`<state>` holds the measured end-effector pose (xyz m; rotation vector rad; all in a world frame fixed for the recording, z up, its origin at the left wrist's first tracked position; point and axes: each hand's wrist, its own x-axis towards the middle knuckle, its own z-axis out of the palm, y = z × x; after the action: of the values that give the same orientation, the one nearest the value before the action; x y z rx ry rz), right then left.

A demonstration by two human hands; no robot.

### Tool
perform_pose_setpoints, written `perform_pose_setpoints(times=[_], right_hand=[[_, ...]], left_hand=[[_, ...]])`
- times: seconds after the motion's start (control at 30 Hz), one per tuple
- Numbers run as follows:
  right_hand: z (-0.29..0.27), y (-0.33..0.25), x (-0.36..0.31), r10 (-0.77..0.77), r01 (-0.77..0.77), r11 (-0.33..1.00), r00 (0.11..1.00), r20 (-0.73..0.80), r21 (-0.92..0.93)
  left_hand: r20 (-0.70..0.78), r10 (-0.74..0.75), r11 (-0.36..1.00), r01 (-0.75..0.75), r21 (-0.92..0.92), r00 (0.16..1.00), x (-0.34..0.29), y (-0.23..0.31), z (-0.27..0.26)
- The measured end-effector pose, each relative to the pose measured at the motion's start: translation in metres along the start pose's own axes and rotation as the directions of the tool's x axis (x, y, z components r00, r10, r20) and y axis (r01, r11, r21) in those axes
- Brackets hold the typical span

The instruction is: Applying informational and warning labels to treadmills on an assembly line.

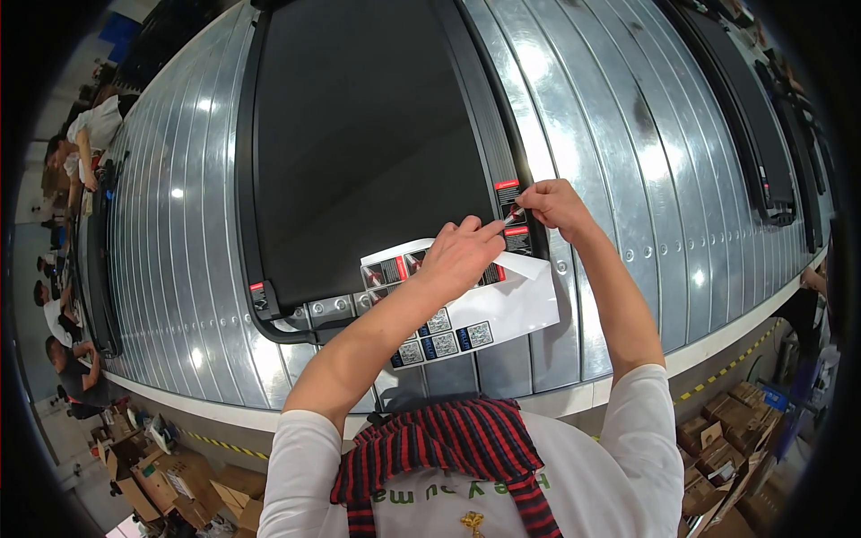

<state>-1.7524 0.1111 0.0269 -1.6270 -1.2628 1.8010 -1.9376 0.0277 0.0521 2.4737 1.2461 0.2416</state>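
Observation:
In front of me lies a black treadmill deck (359,152) with grooved side rails and a dark frame. A white sheet of stickers (516,309) lies across its near right corner, with a curled edge; its labels are red and black or blue with square codes. My left hand (459,257) is over the sheet, fingers stretched toward the right rail (491,134). Beside those fingertips, my right hand (558,206) pinches the edge of a small label (515,214) at the rail. A red-topped warning label (517,242) sits just below. My palm hides part of the sheet.
The deck rests on a shiny metal slat conveyor (619,179). A second black treadmill (749,125) stands to the right, another dark frame (94,269) at the far left. Cardboard boxes (170,475) lie below the conveyor's edge. Several people (90,130) are along the left side.

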Motion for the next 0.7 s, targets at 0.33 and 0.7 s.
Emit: perform_pose_setpoints(times=[0.33, 0.7], right_hand=[[0.005, -0.001, 0.000, -0.047, 0.045, 0.999, 0.997, -0.063, -0.031], [0.023, -0.016, -0.025, -0.461, 0.158, 0.504, 0.881, -0.110, -0.849]], left_hand=[[0.150, 0.015, 0.997, -0.027, 0.077, 0.989, 0.009, 0.003, -0.008], [0.116, 0.003, 0.995, -0.014, 0.096, 0.993, 0.010, 0.006, -0.003]])
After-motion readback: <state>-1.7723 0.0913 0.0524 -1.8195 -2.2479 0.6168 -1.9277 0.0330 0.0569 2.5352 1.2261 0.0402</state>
